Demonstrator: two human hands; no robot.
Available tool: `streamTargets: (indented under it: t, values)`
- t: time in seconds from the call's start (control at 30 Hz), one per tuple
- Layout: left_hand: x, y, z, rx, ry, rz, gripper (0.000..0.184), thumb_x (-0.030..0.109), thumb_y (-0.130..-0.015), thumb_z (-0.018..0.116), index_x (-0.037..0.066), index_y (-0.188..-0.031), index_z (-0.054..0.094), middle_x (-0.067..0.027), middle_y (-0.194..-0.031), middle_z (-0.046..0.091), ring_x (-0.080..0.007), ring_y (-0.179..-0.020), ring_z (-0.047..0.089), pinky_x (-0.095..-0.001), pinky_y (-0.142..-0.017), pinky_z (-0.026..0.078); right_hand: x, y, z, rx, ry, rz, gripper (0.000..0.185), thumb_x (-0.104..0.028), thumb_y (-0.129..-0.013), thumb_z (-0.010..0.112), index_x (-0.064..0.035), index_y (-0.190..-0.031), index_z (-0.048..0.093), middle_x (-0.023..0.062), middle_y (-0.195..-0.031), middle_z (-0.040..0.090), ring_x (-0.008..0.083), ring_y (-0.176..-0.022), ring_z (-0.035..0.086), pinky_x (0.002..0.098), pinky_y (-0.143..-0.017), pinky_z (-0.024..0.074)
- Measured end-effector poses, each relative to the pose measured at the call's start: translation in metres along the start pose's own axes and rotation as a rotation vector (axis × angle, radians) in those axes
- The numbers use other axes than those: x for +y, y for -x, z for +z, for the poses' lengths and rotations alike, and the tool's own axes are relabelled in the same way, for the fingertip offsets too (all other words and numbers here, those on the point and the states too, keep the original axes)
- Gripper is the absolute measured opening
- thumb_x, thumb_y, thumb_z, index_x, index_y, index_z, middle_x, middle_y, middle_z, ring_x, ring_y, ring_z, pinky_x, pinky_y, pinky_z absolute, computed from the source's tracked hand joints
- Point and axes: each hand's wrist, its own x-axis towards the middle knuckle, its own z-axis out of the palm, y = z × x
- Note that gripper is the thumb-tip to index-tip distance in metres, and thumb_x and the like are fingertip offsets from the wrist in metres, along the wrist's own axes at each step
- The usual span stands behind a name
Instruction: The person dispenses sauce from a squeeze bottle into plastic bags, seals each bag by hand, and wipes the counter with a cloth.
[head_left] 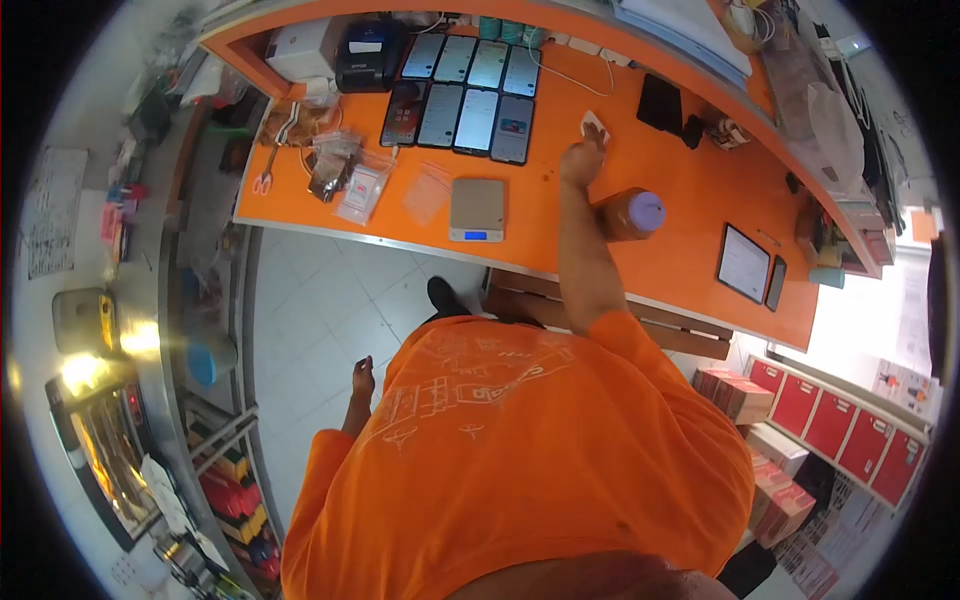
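Observation:
My right hand (583, 160) reaches over the orange table, its fingers closed on a small white cloth or paper (596, 125) that lies against the tabletop. Just below that hand, beside my forearm, stands a brown container with a purple lid (646, 211). My left hand (363, 378) hangs low over the floor at my side, fingers loosely apart, with nothing visible in it. Left of my right hand, two rows of lit phones (478, 118) lie on the table. A small scale (478, 207) rests near the front edge, next to clear plastic bags (427, 191).
A black printer (370, 58) stands at the back left, with scissors (264, 182) on the table's left end. A tablet (743, 262) and a dark phone (776, 283) lie at the right. A wooden bench (600, 312) is under the front edge; a metal shelf (215, 440) stands left.

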Motion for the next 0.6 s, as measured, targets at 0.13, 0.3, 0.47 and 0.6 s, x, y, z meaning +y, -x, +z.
streamTargets:
  t: [0.13,0.3,0.47,0.6]
  values:
    - [-0.029,-0.024,-0.046,-0.004,0.155,-0.085,0.066,0.058,-0.095,0.063,0.002,-0.13,0.06,-0.0126,-0.1,0.067,-0.0122,-0.064,0.052,-0.0342,-0.055,0.047,0.051,0.01,0.033,-0.266,0.251,-0.101,0.05,0.0,-0.092,0.049,-0.0071,-0.141,0.058,0.0174,-0.15,0.052,0.0363,-0.142,0.044,0.0427,-0.119,0.0363]
    - [-0.054,-0.048,-0.074,-0.02,-0.316,0.766,0.064,0.054,-0.095,0.066,-0.002,-0.125,0.061,-0.0128,-0.093,0.067,-0.0181,-0.071,0.058,-0.0347,-0.063,0.05,0.032,0.051,0.019,-0.502,-0.236,-0.052,0.054,0.001,-0.096,0.043,-0.015,-0.147,0.053,0.0122,-0.155,0.048,0.0317,-0.148,0.037,0.0395,-0.122,0.0292]
    - [-0.003,-0.082,-0.074,-0.099,-0.149,0.048,0.061,0.053,-0.097,0.062,0.001,-0.129,0.061,-0.0099,-0.093,0.069,-0.018,-0.072,0.059,-0.0353,-0.06,0.05,-0.012,0.122,-0.016,-0.496,-0.232,-0.127,0.053,0.003,-0.097,0.044,-0.0153,-0.146,0.055,0.0134,-0.153,0.049,0.0305,-0.149,0.037,0.0415,-0.122,0.0286]
    - [0.036,-0.115,-0.061,-0.214,0.017,0.054,0.056,0.054,-0.096,0.062,0.006,-0.127,0.062,-0.0061,-0.083,0.065,-0.0124,-0.054,0.049,-0.0318,-0.046,0.041,-0.028,0.159,-0.033,-0.55,-0.168,-0.252,0.054,0.002,-0.096,0.048,-0.0155,-0.148,0.053,0.0152,-0.156,0.045,0.0339,-0.149,0.034,0.0449,-0.121,0.0301]
